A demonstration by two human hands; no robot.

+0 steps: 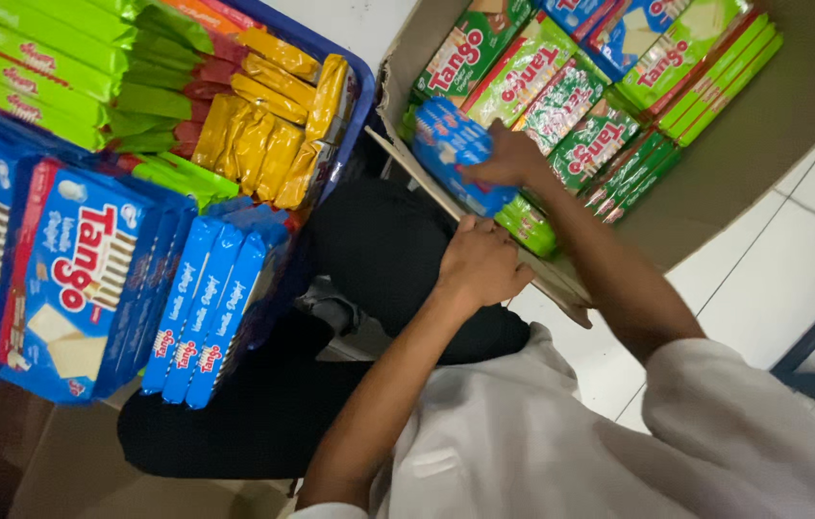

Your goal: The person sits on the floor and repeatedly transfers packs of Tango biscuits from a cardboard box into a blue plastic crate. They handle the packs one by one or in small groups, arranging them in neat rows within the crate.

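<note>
The right hand (513,159) has its fingers clamped on a blue wafer pack (456,154), held just over the green packs (600,135) inside the cardboard box (763,163). The left hand (480,264) rests curled on the box's near flap. The box looks largely full; the blue tray (350,86) alongside holds many more packs.

The right hand (508,159) grips a blue wafer packet (456,154) at the near edge of an open cardboard box (773,154), which holds green wafer packets (571,106) packed side by side. The left hand (480,264) rests on the box's front flap (561,284), fingers curled over it. To the left, a blue basket (355,82) holds yellow bars (268,125), green bars (52,67) and more blue packets (90,279).
</note>
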